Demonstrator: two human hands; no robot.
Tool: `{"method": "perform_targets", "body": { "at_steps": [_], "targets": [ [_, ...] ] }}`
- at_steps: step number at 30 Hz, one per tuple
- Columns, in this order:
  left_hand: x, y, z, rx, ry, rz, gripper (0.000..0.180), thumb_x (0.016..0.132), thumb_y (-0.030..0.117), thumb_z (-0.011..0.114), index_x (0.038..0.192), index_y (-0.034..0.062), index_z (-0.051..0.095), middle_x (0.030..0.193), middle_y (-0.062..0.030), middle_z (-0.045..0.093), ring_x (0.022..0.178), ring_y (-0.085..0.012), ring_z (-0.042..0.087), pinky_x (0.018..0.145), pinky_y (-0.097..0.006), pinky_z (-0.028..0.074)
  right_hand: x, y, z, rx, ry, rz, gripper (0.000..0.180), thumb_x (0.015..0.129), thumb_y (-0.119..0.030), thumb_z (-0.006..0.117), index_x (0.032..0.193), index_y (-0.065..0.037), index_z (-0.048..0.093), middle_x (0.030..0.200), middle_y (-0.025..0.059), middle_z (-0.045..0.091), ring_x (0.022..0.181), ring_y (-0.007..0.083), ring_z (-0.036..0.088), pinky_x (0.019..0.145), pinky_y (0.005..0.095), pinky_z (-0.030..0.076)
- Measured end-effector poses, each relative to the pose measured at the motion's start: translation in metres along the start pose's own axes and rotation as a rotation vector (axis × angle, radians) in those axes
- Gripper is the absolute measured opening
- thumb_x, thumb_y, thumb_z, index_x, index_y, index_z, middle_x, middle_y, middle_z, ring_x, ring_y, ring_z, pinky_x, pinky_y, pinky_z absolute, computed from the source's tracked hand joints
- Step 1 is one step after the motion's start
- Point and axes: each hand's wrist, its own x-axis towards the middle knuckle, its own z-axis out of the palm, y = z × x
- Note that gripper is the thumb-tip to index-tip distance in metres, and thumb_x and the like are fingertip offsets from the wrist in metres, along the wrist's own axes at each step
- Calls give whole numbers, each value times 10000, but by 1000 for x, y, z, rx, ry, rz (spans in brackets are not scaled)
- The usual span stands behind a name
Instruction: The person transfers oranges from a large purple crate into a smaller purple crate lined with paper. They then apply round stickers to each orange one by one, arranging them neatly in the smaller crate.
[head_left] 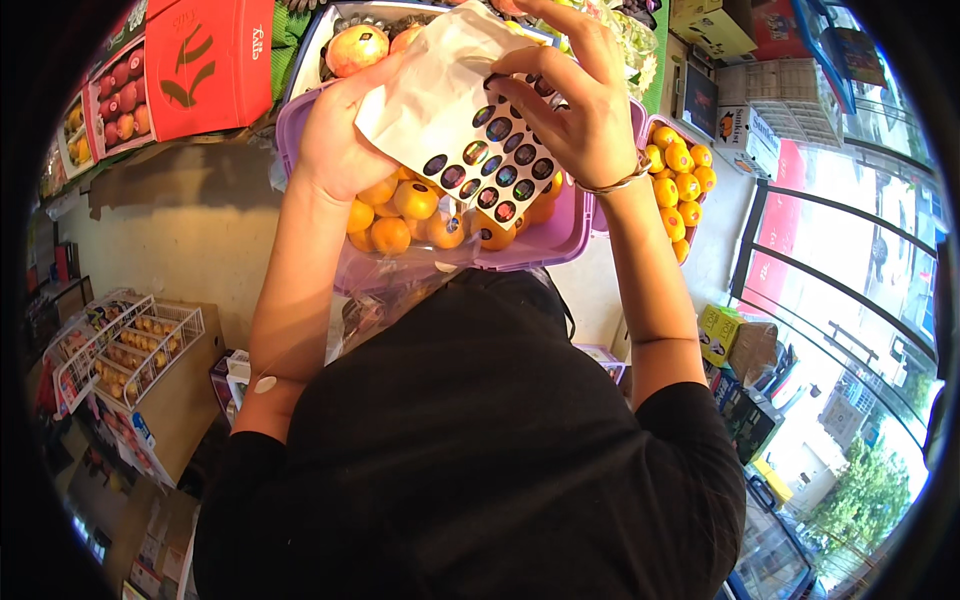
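A pale sheet of dark, shiny oval stickers (508, 160) is held up, its backing paper (430, 90) curling at the upper left. My left hand (345, 135) grips the sheet by its left edge. Over the right part of the sheet, my right hand (590, 130) has thumb and forefinger bent together, a small dark sticker (490, 82) showing at their tips. Beneath the sheet, oranges (415, 200) sit in clear plastic inside a purple basket (570, 240); several carry a dark sticker. The sheet hides part of the basket.
Right of the basket stands a tray of yellow-orange fruit (680, 180). Beyond it lie pomegranates (357, 48) in a box. A red carton (208, 65) and boxed red fruit (124, 100) are at the left. A white wire rack (150, 345) stands lower left.
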Motion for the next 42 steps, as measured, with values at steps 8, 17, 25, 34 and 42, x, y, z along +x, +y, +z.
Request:
{"method": "perform_targets", "body": {
  "at_steps": [8, 17, 25, 34, 42],
  "targets": [
    [-3, 18, 4, 233, 356, 422, 453, 980, 212, 421, 1399, 38, 421, 1413, -132, 481, 1312, -288, 446, 1106, -472, 335, 2, 12, -24, 315, 126, 266, 113, 814, -54, 708, 918, -49, 666, 1241, 152, 576, 1179, 271, 530, 1015, 382, 385],
    [-20, 37, -2, 322, 496, 784, 477, 963, 208, 416, 1381, -20, 412, 1405, -174, 464, 1325, -327, 408, 1114, -486, 312, -70, 63, 5, -468, -672, 128, 114, 800, -202, 666, 876, -117, 656, 912, 19, 632, 1003, 205, 556, 1008, 439, 340],
    [-22, 29, -7, 277, 548, 762, 488, 974, 191, 419, 1414, -15, 374, 1442, -166, 432, 1353, -319, 378, 1135, -478, 275, -79, 67, 31, -778, -636, 164, 113, 809, -257, 647, 841, -155, 683, 893, -37, 616, 1000, 168, 540, 1029, 528, 295],
    [-21, 30, 2, 355, 551, 827, 478, 978, 193, 416, 1407, -13, 377, 1425, -164, 450, 1328, -314, 415, 1116, -483, 312, -81, 70, 40, -794, -602, 228, 233, 860, -151, 519, 1083, -148, 585, 970, 13, 605, 1027, 194, 548, 1013, 578, 310],
    [-10, 54, -41, 726, 731, 1045, 412, 1023, 284, 399, 1281, -28, 477, 1261, -133, 556, 1167, -229, 526, 1017, -359, 394, -83, 70, 36, -793, -570, -31, 284, 877, -170, 491, 1141, -146, 594, 1228, 111, 532, 1079, 253, 545, 1147, 634, 102]
  ]
}}
